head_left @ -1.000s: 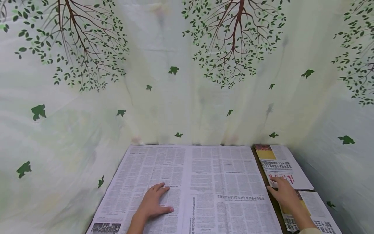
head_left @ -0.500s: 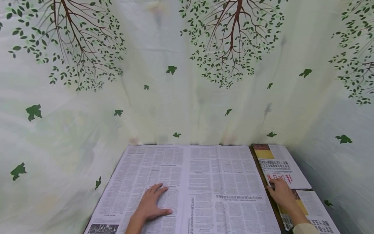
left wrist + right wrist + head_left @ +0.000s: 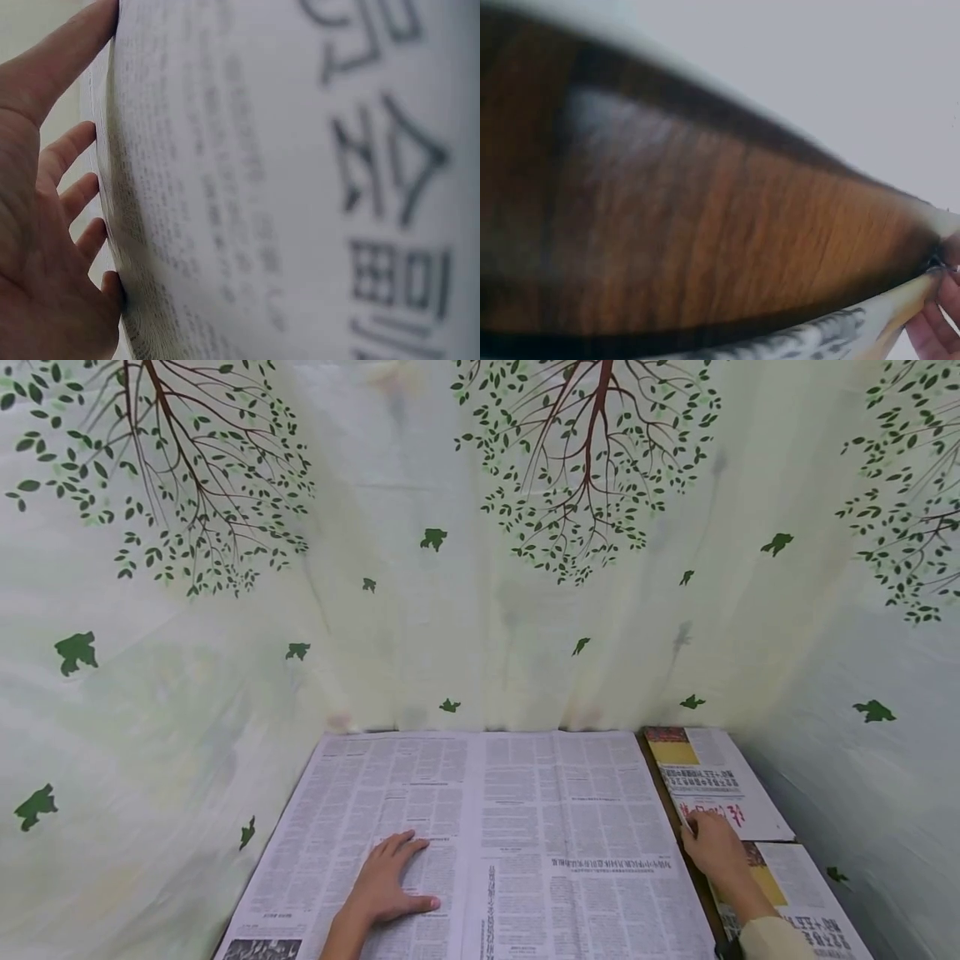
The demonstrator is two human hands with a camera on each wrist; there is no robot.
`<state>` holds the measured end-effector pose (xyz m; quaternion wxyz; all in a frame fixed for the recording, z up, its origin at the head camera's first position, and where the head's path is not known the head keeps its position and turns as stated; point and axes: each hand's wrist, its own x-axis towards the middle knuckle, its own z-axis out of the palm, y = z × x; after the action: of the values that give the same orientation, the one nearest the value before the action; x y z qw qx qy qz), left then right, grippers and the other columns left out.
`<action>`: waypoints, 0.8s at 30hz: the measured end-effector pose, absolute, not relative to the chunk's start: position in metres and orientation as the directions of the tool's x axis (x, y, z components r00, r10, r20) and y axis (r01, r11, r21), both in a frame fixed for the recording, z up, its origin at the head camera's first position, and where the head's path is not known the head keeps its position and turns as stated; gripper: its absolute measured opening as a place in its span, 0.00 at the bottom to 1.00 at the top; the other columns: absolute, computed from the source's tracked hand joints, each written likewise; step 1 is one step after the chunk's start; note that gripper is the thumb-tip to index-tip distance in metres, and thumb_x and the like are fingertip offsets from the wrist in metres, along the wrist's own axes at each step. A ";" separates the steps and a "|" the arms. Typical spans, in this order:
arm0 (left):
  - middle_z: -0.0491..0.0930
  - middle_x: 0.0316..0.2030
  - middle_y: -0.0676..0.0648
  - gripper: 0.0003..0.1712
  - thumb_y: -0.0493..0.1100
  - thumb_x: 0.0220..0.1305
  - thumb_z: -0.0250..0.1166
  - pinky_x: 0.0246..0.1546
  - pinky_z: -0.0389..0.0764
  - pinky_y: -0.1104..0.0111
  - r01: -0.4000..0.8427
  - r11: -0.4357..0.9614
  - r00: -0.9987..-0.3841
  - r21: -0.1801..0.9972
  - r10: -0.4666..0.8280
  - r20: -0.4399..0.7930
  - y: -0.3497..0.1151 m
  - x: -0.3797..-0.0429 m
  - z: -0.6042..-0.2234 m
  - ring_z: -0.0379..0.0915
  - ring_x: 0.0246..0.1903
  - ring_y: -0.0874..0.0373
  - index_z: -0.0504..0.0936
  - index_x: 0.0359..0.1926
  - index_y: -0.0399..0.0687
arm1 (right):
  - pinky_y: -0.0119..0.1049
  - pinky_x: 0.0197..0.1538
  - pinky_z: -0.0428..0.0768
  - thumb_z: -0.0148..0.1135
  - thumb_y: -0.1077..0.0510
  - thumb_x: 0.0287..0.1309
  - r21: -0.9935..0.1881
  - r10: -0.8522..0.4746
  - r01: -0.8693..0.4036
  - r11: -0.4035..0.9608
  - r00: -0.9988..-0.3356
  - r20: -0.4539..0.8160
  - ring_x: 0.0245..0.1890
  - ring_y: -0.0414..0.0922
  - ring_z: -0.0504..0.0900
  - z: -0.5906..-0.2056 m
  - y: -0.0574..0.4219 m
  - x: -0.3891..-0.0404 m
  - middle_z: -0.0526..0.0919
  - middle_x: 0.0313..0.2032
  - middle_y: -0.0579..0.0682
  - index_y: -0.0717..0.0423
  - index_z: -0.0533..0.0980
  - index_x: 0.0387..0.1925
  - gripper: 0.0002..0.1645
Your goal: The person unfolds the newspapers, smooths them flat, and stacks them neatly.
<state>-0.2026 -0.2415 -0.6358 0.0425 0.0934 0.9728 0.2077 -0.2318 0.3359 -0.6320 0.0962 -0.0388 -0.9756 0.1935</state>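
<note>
A large newspaper (image 3: 600,793) lies spread flat in the head view, its headlines upside down. My left hand (image 3: 386,878) rests on its left page with fingers and thumb spread; the left wrist view shows the fingertips (image 3: 88,187) along the printed surface. At the right lies a folded newspaper (image 3: 738,781) with a red title and a yellow picture block. My right hand (image 3: 718,853) pinches its left edge near the lower corner. In the right wrist view only part of that hand's fingers (image 3: 930,334) shows, at the paper's edge.
A second folded newspaper (image 3: 810,889) lies nearer, partly under my right forearm. A strip of brown wooden table (image 3: 697,881) shows between the spread sheet and the folded papers. A curtain (image 3: 480,610) printed with trees and leaves encloses the back and sides.
My right hand's fingers have curled in and closed on the folded newspaper's left edge. The left hand keeps its place on the spread sheet. The head view has shifted slightly.
</note>
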 end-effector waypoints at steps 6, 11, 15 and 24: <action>0.65 0.75 0.43 0.63 0.84 0.34 0.73 0.71 0.58 0.34 0.166 0.887 -0.979 0.430 0.201 -0.036 -0.240 -0.203 -0.636 0.56 0.75 0.35 0.74 0.71 0.62 | 0.41 0.28 0.70 0.63 0.63 0.63 -0.389 0.109 0.007 0.921 -0.965 0.240 0.23 0.46 0.71 -0.628 0.334 -0.232 0.79 0.24 0.52 0.63 0.80 0.30 0.07; 0.65 0.75 0.44 0.62 0.84 0.34 0.73 0.72 0.56 0.34 0.165 0.885 -0.980 0.435 0.198 -0.031 -0.240 -0.202 -0.637 0.56 0.76 0.36 0.74 0.70 0.62 | 0.41 0.28 0.71 0.65 0.64 0.61 -0.393 0.123 -0.026 0.919 -0.929 0.348 0.24 0.46 0.73 -0.625 0.331 -0.231 0.80 0.26 0.54 0.65 0.81 0.31 0.05; 0.66 0.75 0.44 0.62 0.84 0.33 0.73 0.72 0.56 0.35 0.164 0.887 -0.980 0.432 0.195 -0.027 -0.241 -0.202 -0.637 0.56 0.76 0.36 0.74 0.70 0.62 | 0.40 0.28 0.70 0.65 0.65 0.60 -0.399 0.118 -0.042 0.916 -0.922 0.368 0.24 0.46 0.72 -0.622 0.329 -0.230 0.79 0.25 0.52 0.61 0.79 0.29 0.05; 0.66 0.75 0.44 0.61 0.83 0.34 0.74 0.72 0.56 0.34 0.172 0.879 -0.979 0.444 0.201 -0.018 -0.243 -0.200 -0.636 0.56 0.76 0.36 0.74 0.70 0.62 | 0.46 0.31 0.77 0.66 0.65 0.59 -0.398 0.110 -0.078 0.914 -0.896 0.430 0.28 0.49 0.79 -0.619 0.314 -0.227 0.82 0.29 0.55 0.62 0.81 0.31 0.02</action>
<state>-0.2002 -0.2435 -0.6360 0.0320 0.0961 0.9689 0.2259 -0.2273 0.3141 -0.6193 0.2275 -0.0083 -0.9514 0.2072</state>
